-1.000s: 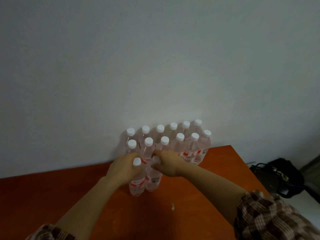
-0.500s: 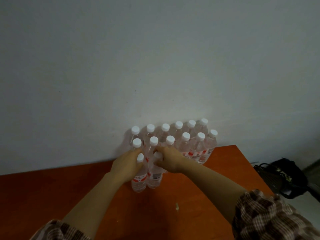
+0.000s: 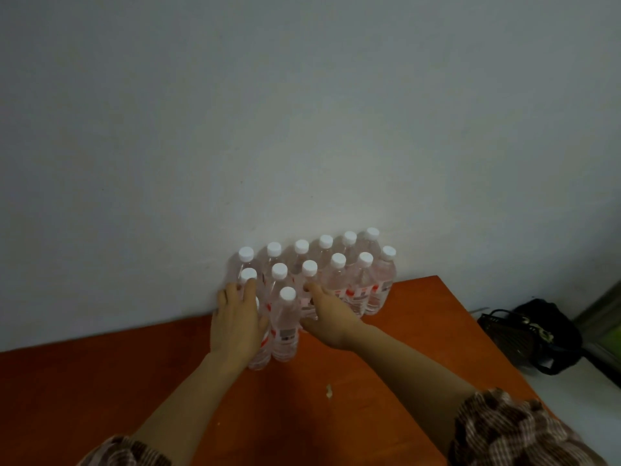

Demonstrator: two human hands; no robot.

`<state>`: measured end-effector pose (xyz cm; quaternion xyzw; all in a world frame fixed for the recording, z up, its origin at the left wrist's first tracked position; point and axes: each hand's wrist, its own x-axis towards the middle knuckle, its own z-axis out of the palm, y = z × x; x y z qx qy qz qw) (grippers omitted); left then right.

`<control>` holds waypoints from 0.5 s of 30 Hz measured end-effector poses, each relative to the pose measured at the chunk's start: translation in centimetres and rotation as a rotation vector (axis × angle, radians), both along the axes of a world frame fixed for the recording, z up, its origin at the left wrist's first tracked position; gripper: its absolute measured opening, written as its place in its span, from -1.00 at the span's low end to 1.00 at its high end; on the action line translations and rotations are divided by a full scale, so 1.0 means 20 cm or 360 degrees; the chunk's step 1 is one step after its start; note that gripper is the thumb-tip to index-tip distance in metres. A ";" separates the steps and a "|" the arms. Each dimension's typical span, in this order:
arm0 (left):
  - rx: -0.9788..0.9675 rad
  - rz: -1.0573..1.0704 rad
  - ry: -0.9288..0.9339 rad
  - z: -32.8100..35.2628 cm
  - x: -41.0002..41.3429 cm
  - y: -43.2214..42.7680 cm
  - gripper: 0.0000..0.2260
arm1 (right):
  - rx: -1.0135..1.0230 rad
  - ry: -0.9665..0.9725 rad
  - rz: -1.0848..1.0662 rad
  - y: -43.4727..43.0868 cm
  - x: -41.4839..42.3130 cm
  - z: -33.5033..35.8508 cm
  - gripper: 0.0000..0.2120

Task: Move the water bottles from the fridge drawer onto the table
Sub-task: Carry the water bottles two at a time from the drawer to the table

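Standing upright on the table (image 3: 420, 331), capped water bottles (image 3: 337, 280) are touched by left hand (image 3: 237, 322) and right hand (image 3: 331, 317), fingers (image 3: 249, 291) straight.

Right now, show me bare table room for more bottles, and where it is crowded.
Free: the table left of the left hand, up to the wall; the strip right of the right hand, in front of the bottle rows; the gap between the forearms, bar a scrap. Crowded: along the wall, and around the two front bottles.

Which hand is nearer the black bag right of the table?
Right. The right hand touches the clear plastic bottles left of the bag; the left hand is further left.
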<state>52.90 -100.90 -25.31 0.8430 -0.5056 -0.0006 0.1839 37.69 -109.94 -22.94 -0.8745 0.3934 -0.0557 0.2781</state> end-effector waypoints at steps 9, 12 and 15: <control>0.0055 -0.0402 0.0099 0.04 -0.70 -0.07 -0.43 | -0.0254 0.0277 -0.0356 0.14 -0.76 0.03 -0.36; 0.0194 -0.0563 0.0107 0.04 -1.05 -0.07 -0.47 | -0.0284 0.0453 -0.0545 0.24 -1.14 0.03 -0.37; 0.0302 -0.0745 0.0055 0.09 -1.46 -0.04 -0.51 | -0.0269 0.0513 -0.0722 0.38 -1.57 0.03 -0.36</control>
